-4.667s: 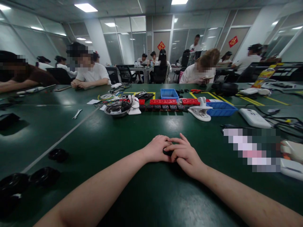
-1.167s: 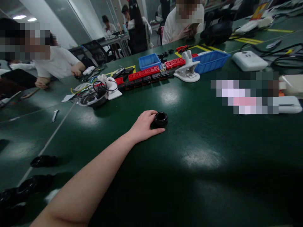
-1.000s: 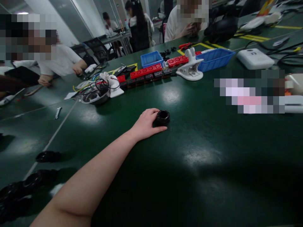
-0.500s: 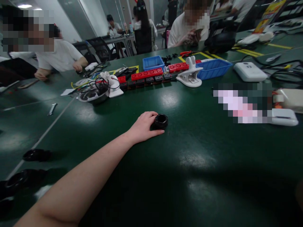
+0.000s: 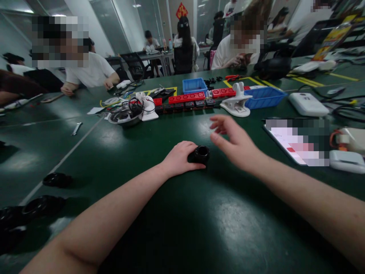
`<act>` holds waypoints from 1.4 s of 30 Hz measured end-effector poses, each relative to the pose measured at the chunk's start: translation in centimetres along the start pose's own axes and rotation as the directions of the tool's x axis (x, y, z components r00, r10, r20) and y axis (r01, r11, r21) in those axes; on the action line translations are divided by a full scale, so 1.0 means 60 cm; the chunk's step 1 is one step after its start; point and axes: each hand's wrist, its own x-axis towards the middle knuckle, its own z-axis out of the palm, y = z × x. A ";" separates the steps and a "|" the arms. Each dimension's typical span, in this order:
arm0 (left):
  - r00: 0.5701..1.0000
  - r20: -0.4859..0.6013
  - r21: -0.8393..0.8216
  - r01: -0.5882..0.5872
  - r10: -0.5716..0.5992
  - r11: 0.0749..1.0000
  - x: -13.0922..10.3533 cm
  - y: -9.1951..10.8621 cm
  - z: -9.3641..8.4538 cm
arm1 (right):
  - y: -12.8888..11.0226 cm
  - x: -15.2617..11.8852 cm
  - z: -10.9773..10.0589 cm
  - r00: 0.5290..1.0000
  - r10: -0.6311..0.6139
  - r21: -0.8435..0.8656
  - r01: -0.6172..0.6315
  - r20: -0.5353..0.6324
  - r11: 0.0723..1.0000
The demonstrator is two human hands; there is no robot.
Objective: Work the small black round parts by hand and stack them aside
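Observation:
A short black hollow cylinder [image 5: 202, 155] with a round opening on top stands on the dark green table [image 5: 182, 205]. My left hand [image 5: 179, 159] wraps round its left side, thumb at the near side. To the right of the cylinder and apart from it, my right hand [image 5: 234, 139] hangs above the table, fingers curved and spread, with nothing in it. Similar black round parts lie at the left, among them a small one [image 5: 57, 179] and a ring-like one [image 5: 44, 206].
Red power strips [image 5: 186, 97], a white clip stand [image 5: 238, 102], blue trays [image 5: 266, 97] and a metal bowl [image 5: 125, 118] with cables line the back. A phone [image 5: 288, 146] and a white case [image 5: 346, 161] lie right. A wrench [image 5: 76, 128] lies left. People sit across the table.
My right hand has come in from the right, near the black cylinder. My left hand keeps its grip on the cylinder. The camera view has shifted, so the scene sits lower and farther right.

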 end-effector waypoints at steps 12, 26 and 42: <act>0.999 0.028 -0.064 0.019 -0.017 0.998 0.002 -0.006 -0.006 | -0.007 -0.007 0.051 0.961 -0.220 -0.074 0.235 0.169 0.969; 0.995 0.092 -0.082 -0.019 0.026 0.996 0.004 -0.012 -0.008 | -0.008 -0.025 0.045 0.922 -0.370 0.192 0.345 0.112 0.919; 0.991 -0.005 -0.049 0.136 -0.137 0.989 0.002 0.015 -0.002 | 0.010 -0.020 0.066 0.996 0.001 -0.003 -0.001 0.085 1.000</act>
